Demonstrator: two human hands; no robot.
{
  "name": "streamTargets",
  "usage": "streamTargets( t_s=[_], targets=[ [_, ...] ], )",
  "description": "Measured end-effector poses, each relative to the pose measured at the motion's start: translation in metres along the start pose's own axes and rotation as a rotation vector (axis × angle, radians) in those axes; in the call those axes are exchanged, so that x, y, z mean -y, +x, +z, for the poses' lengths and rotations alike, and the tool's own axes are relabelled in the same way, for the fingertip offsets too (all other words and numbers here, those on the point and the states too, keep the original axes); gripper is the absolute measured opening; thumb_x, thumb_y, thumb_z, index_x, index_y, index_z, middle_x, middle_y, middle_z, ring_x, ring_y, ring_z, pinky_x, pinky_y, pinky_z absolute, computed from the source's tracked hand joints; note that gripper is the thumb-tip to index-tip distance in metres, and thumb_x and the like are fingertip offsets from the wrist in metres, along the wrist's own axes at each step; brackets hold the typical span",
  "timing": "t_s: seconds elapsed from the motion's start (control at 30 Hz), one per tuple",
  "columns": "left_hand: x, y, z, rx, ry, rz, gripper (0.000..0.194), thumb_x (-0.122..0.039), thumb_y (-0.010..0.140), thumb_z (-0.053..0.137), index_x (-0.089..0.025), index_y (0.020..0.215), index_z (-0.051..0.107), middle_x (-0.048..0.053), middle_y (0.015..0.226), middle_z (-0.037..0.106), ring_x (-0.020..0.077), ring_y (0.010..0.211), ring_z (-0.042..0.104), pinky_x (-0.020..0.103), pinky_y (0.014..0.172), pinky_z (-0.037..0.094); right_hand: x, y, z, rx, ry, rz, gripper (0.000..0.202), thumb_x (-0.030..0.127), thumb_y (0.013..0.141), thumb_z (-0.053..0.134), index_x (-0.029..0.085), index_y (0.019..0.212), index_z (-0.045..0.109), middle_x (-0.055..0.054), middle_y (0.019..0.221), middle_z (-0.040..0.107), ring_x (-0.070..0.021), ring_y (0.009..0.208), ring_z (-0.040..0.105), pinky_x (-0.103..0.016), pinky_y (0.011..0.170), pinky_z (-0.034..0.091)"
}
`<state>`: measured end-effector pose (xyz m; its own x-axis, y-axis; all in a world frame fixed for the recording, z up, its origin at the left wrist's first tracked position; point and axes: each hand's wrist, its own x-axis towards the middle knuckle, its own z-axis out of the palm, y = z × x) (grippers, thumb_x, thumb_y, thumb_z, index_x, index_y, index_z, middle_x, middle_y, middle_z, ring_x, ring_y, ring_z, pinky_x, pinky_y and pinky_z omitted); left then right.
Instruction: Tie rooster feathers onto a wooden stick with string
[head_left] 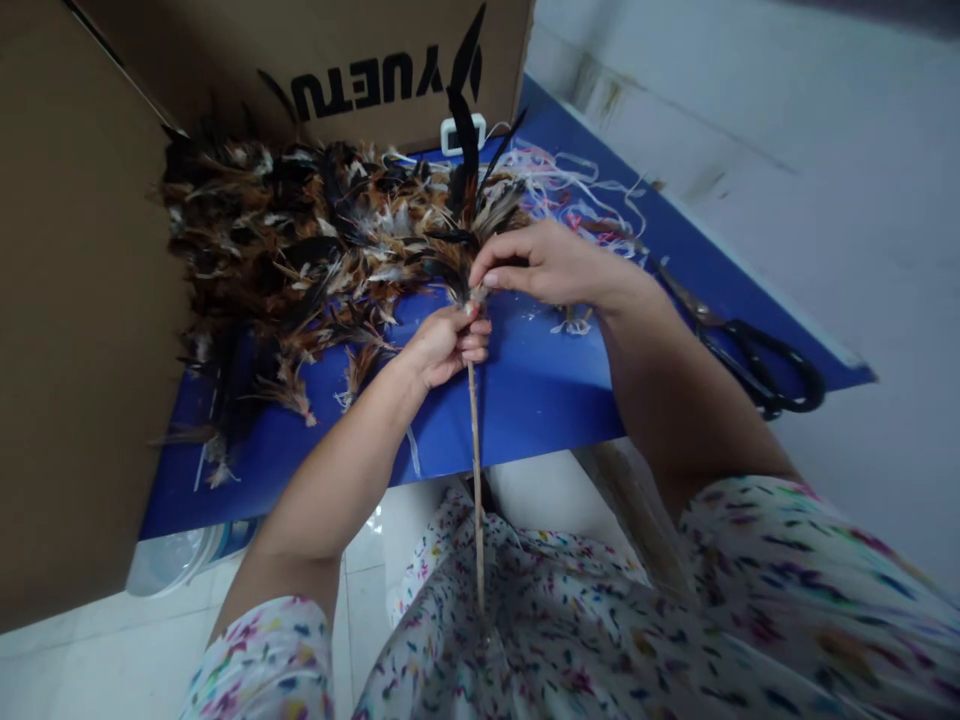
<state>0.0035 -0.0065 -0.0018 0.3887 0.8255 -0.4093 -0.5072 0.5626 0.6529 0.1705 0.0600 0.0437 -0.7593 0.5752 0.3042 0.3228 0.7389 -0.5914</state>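
Note:
My left hand (450,343) is closed round the top of a thin wooden stick (478,470), which hangs down toward my lap. Brown, grey and long black feathers (466,150) fan upward from the stick's top end, above that hand. Just above and to the right, my right hand (532,262) pinches at the base of these feathers with thumb and forefinger. What lies between those fingertips is too small to tell. A big heap of brown and black feather bunches (300,240) covers the left and back of the blue table (540,400).
Black-handled scissors (750,360) lie at the table's right side. White and pink strings (577,190) are tangled at the back right, near a small white device (463,135). Cardboard boxes (405,70) stand behind and at the left (75,300). A pale wall is on the right.

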Motion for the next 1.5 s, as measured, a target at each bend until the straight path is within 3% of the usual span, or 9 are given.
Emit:
streamTargets(
  t_s=[0.17, 0.4, 0.9, 1.5],
  targets=[
    [0.001, 0.0, 0.0, -0.009, -0.031, -0.039, 0.021, -0.011, 0.092, 0.045, -0.017, 0.072, 0.045, -0.006, 0.058, 0.032, 0.0036, 0.04, 0.025, 0.016, 0.04, 0.021, -0.012, -0.005, 0.011, -0.011, -0.084, -0.019, 0.023, 0.024, 0.089, 0.05, 0.02, 0.095, 0.072, -0.003, 0.094, 0.072, -0.0181, 0.086, 0.063, -0.031, 0.08, 0.045],
    [0.002, 0.0, 0.003, -0.026, -0.036, -0.066, 0.022, -0.015, 0.093, 0.043, -0.018, 0.07, 0.041, -0.006, 0.058, 0.031, 0.0046, 0.04, 0.024, 0.017, 0.04, 0.023, -0.01, -0.008, 0.015, -0.071, -0.193, -0.087, 0.022, 0.017, 0.089, 0.047, 0.016, 0.095, 0.069, -0.008, 0.1, 0.068, -0.0208, 0.093, 0.061, -0.035, 0.085, 0.044],
    [-0.002, -0.001, 0.003, -0.007, -0.088, -0.133, 0.024, -0.027, 0.091, 0.04, -0.019, 0.068, 0.039, -0.005, 0.057, 0.032, 0.0065, 0.04, 0.025, 0.018, 0.039, 0.022, -0.012, -0.01, 0.023, -0.075, -0.241, -0.115, 0.022, 0.019, 0.094, 0.045, 0.02, 0.097, 0.067, -0.007, 0.098, 0.061, -0.0203, 0.089, 0.056, -0.034, 0.081, 0.041],
    [0.0, -0.006, 0.007, -0.008, -0.057, -0.121, 0.024, -0.02, 0.095, 0.043, -0.018, 0.072, 0.046, -0.004, 0.06, 0.034, 0.0061, 0.042, 0.027, 0.018, 0.042, 0.027, -0.011, -0.011, 0.022, -0.086, -0.216, -0.143, 0.02, 0.017, 0.09, 0.048, 0.019, 0.093, 0.067, -0.007, 0.096, 0.062, -0.0195, 0.088, 0.056, -0.033, 0.08, 0.041]
  ],
)
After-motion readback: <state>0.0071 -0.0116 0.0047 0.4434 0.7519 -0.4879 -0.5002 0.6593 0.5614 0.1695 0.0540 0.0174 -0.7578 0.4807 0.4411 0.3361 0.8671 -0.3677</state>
